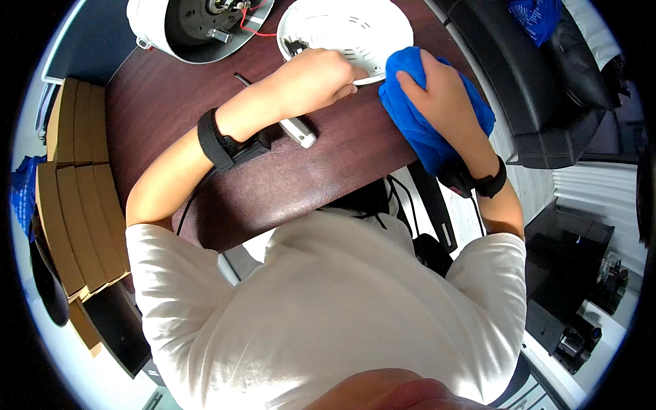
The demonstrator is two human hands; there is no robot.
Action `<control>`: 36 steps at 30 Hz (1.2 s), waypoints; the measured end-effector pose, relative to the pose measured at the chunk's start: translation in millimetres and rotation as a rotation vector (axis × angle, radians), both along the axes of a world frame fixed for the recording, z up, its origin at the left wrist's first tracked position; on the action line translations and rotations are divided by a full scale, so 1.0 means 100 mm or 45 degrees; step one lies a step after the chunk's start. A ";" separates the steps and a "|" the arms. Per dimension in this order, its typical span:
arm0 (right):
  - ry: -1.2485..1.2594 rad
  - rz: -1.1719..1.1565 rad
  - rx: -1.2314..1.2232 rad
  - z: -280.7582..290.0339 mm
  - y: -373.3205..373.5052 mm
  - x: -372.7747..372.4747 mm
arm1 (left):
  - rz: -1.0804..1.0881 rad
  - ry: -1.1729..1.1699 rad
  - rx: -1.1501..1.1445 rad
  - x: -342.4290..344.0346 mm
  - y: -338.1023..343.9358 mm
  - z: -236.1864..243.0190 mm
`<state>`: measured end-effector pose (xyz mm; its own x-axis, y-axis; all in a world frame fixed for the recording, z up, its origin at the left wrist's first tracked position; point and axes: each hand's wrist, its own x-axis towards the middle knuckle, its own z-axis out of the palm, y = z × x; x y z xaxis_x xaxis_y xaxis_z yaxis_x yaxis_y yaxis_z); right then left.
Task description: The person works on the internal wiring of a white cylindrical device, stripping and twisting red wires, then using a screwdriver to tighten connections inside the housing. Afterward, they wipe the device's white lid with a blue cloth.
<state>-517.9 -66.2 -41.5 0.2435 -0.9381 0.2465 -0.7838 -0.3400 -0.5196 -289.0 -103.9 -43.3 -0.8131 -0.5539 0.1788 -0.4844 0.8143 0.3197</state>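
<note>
A round white plastic cover (352, 27) with slots lies at the far side of the table, with a small dark part near its left rim. My left hand (318, 82) is closed at the cover's near rim, its fingers curled and partly hidden. Just to the right, my right hand (441, 96) grips a bunched blue cloth (410, 113), its thumb and fingers pressed into the fabric beside the cover's rim. A red wire (256, 31) runs from the cover to a round white housing (147, 24), open to show a dark interior with metal parts.
A grey-and-white handled tool (298, 132) lies under my left forearm on the dark wooden table (273, 195). Brown cardboard boxes (78, 225) stand at the left. A black padded seat (547, 116) is at the right. Cables (403, 198) hang below the table's near edge.
</note>
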 end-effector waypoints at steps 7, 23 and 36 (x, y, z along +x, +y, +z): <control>0.203 -0.188 -0.246 -0.08 -0.11 -0.13 | 0.038 -0.316 -0.151 0.28 -0.12 0.20; 0.369 -0.031 -0.289 -0.14 0.05 0.35 | -0.011 -0.137 -0.107 0.23 -0.06 0.02; 0.123 -0.047 -0.087 -0.09 0.03 0.28 | 0.089 0.123 -0.073 -0.05 -0.11 -0.05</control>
